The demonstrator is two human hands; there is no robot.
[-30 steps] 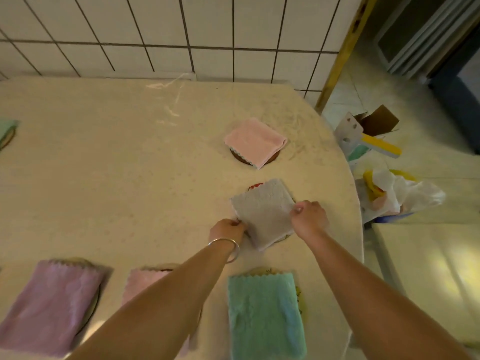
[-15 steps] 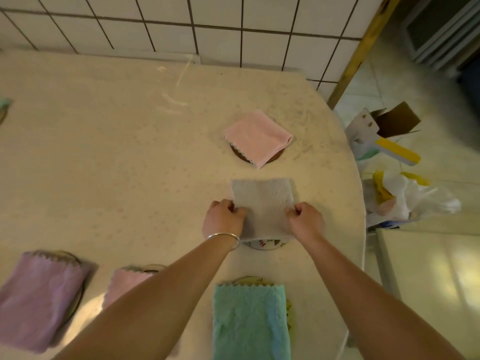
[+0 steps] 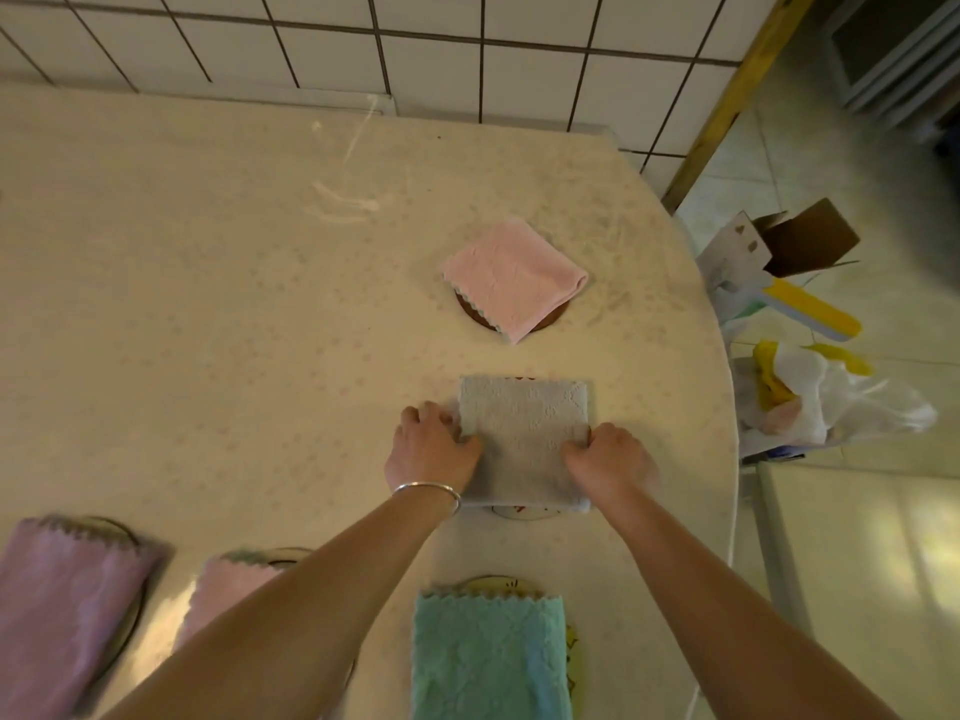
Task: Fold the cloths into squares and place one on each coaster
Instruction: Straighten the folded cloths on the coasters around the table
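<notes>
On its coaster (image 3: 523, 512), both hands pinch grey cloth (image 3: 524, 439) edges.

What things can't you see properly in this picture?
- Coaster under the grey cloth: head view, only slivers show.
- Fingertips of left hand and right hand: curled out of sight.
- Teal cloth and purple cloth: cut off by the picture's edge.
- Pale pink cloth: behind the left forearm.

Home kitchen, white tiled wall (image 3: 415, 49), speckled table (image 3: 208, 304)
</notes>
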